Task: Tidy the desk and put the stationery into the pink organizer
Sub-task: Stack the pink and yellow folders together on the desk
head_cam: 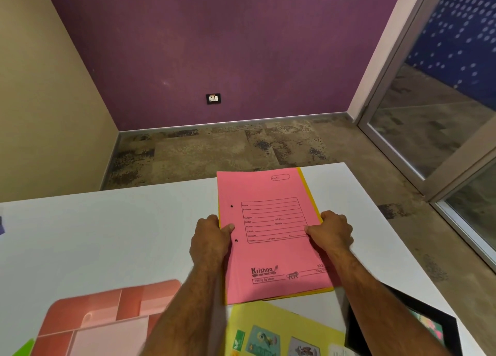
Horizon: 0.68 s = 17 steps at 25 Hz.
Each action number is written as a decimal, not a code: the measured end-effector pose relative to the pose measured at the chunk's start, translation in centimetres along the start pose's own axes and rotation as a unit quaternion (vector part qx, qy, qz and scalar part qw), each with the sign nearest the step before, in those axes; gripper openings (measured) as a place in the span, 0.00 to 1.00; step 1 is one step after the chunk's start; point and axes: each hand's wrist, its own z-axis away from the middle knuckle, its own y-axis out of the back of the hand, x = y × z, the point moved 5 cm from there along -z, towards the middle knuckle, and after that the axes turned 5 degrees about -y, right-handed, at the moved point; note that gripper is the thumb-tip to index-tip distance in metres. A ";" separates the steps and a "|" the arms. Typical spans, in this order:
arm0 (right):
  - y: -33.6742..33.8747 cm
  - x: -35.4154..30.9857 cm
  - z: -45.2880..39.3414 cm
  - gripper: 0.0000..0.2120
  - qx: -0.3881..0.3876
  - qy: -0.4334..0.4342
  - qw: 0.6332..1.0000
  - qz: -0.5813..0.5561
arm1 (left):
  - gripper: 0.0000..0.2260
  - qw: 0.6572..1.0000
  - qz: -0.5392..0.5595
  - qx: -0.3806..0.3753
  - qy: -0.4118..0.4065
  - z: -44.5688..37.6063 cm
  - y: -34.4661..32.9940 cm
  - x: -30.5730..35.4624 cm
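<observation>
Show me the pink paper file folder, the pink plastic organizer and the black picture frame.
Pink paper file folder (271,256), head view, blank area under the printed form.
Pink plastic organizer (112,326), head view, its pale inner tray.
Black picture frame (445,329), head view, top right border.

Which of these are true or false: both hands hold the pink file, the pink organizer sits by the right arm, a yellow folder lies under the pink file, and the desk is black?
1. Both the left hand and right hand hold the pink file. True.
2. The pink organizer sits by the right arm. False: it is by the left arm.
3. A yellow folder lies under the file. True.
4. The desk is black. False: white.
</observation>
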 end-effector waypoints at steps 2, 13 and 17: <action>0.4 0.1 0.1 0.19 -0.011 0.006 1.000 0.005 | 0.15 1.000 -0.006 -0.007 0.008 0.0 0.1 0.2; 7.4 6.4 2.0 0.27 0.079 0.004 0.983 -0.167 | 0.20 0.983 0.124 0.016 -0.137 6.5 1.6 6.6; 10.1 12.2 3.6 0.25 0.106 -0.067 0.973 -0.194 | 0.18 0.964 0.183 -0.125 -0.145 12.4 -3.8 9.4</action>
